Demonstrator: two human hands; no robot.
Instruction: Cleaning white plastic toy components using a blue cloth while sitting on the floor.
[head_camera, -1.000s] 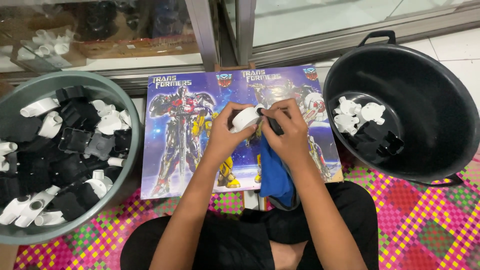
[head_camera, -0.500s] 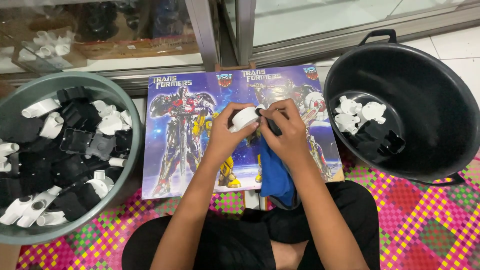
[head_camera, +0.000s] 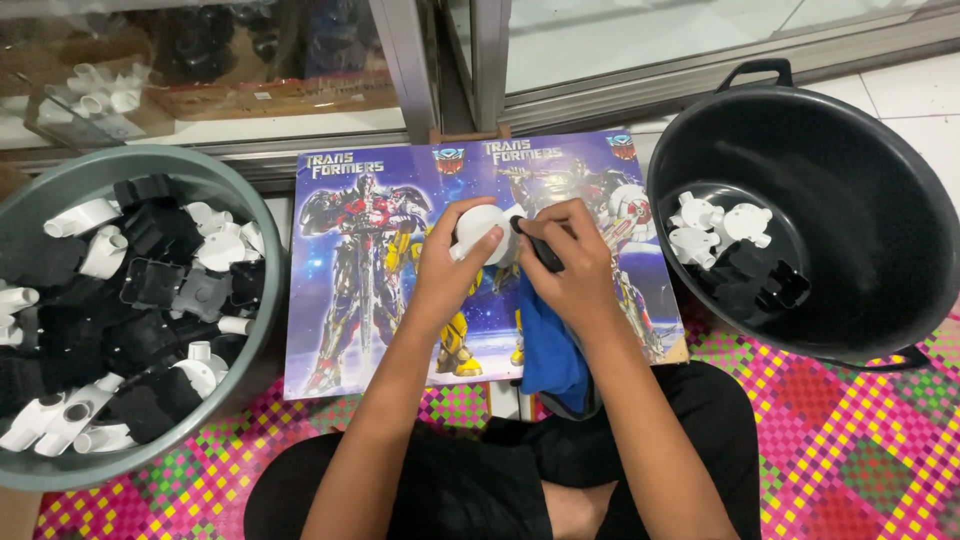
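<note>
White round fitting held over the picture board, between both hands

Head view: the left hand (head_camera: 440, 275) grips the white plastic fitting (head_camera: 480, 232); the right hand (head_camera: 572, 268) is clenched on a dark tool (head_camera: 540, 248) touching its right side. It looks light, stiff, smooth, best held around its rim. Its axis I cannot tell. Blue cloth (head_camera: 552, 350) hangs near

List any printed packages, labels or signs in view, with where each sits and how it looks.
Left printed poster board: flat on the floor before the person; rectangular, blue-purple with a red-blue robot figure.
Right printed poster board: beside it, partly under both hands; similar blue-purple robot artwork.
Small white label: behind the glass, upper left; too small to tell.
</note>
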